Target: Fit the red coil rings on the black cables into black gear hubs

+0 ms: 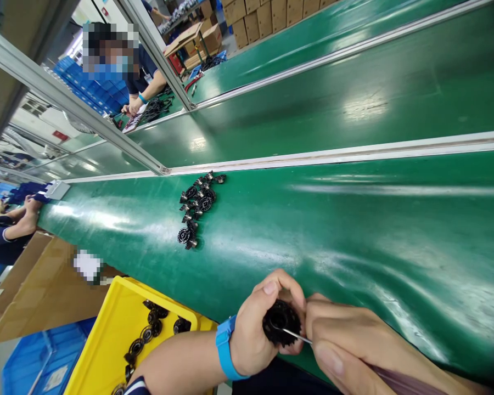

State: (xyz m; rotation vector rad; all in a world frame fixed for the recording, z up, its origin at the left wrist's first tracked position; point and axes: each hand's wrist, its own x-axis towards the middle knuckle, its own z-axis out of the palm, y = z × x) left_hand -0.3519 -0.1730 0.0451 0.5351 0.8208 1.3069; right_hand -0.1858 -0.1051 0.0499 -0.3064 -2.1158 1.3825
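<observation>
My left hand (267, 318), with a blue band at the wrist, is wrapped round a black round part with a toothed rim (278, 332). The part's open centre faces up toward me. Held in my right hand (349, 334) is a thin metal pick-like tool (298, 336), its tip at the central hole of the part. My right fingers cover most of the tool, so its exact kind is unclear. Farther off on the green bench (263, 236) lies a loose pile of similar black parts (197, 206).
A yellow bin (94, 334) with several black parts stands at the lower left, beside a cardboard box (45, 280) and a blue crate (45, 356). A metal rail (313, 159) runs along the bench. Another person (146, 77) works across it; someone's arms (24, 219) show at left.
</observation>
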